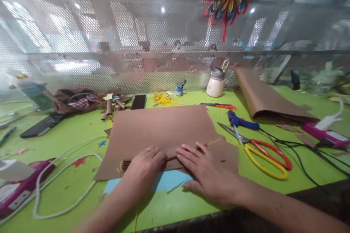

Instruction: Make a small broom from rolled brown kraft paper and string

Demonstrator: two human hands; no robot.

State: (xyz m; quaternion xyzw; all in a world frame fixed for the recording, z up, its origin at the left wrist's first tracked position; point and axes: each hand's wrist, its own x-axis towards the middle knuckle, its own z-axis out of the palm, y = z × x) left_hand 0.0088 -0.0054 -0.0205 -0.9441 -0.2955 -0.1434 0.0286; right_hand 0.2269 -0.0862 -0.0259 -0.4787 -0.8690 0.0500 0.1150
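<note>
A large sheet of brown paper lies flat in front of me, its near edge rolled or folded into a layered strip. My left hand curls over this strip, fingers close together, with a ring on one finger. Stretched out and slightly spread, the fingers of my right hand press on the strip further right, the thumb apart. Light blue paper shows under the near edge, between my hands. Yellow string sticks out by the strip's left end. Most of the strip's middle is hidden under my fingers.
On the right lie scissors, a blue glue gun with black cable and a folded brown paper piece. A white bottle stands behind. Left are a white cable, a purple power strip and a phone.
</note>
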